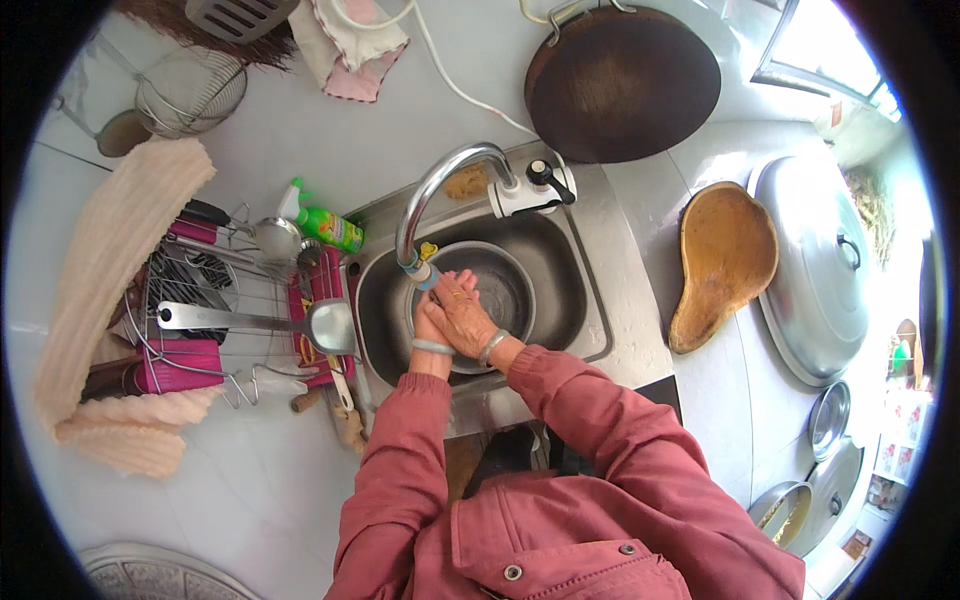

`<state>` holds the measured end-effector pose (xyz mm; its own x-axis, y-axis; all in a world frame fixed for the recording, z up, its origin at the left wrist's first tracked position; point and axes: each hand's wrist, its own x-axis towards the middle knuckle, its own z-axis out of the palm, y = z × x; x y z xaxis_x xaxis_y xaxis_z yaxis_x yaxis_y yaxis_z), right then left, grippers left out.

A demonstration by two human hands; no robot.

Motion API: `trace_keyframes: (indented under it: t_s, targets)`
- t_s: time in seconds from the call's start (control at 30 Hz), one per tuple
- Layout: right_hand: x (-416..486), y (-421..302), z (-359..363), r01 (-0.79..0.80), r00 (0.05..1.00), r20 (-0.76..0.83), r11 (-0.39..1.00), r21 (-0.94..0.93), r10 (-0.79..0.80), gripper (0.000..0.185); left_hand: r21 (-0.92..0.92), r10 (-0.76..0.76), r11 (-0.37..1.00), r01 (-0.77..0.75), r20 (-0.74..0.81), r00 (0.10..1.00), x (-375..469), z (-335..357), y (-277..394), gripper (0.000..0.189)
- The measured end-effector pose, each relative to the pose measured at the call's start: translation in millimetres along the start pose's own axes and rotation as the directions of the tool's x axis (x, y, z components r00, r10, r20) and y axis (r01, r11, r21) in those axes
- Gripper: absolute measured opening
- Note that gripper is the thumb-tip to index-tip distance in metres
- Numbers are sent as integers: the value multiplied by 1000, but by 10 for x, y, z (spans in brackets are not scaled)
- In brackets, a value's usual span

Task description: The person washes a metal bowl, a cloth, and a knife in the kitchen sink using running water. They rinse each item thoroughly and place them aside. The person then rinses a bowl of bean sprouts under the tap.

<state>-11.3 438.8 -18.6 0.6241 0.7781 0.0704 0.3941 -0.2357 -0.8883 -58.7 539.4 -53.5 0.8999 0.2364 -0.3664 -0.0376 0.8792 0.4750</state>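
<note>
My left hand [429,324] is palm-up under the tap spout, with a pale bangle at the wrist. My right hand [466,319] lies flat across it, wearing a ring and a silvery bangle. What lies between the palms is hidden. Just above the fingers is the nozzle of a chrome tap [442,166], its joint wrapped in blue; I cannot tell if water runs. Beneath the hands a round metal basin [514,300] sits inside the stainless-steel sink [566,255]. A small yellow valve lever [427,250] sticks out beside the nozzle.
Left of the sink stand a wire rack [255,349] with utensils, a metal spatula [330,325] and a green spray bottle [330,227]. A wok [622,82] leans behind the tap. To the right are a wooden gourd-shaped scoop [727,247] and a large metal lid [814,262].
</note>
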Motion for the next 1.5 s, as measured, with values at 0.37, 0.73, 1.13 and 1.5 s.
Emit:
trace_keyframes:
  t_s: [0.37,0.73,1.13,1.5]
  targets:
    - [-17,239,-234,-132,990,-90,938,-321,108,55,90,-214,960,265,-374,902,190,-67,223,17]
    - [-695,339,-903,-214,901,-428,931,-296,71,39,68,-168,977,200,-324,931,493,89,236,37]
    - [57,41,-1686,-322,793,-606,807,-494,-55,44,112,-209,959,262,-347,914,395,-113,261,29]
    - [-609,352,-868,-183,890,-455,939,-290,32,47,18,-309,950,312,-110,945,318,-216,253,28]
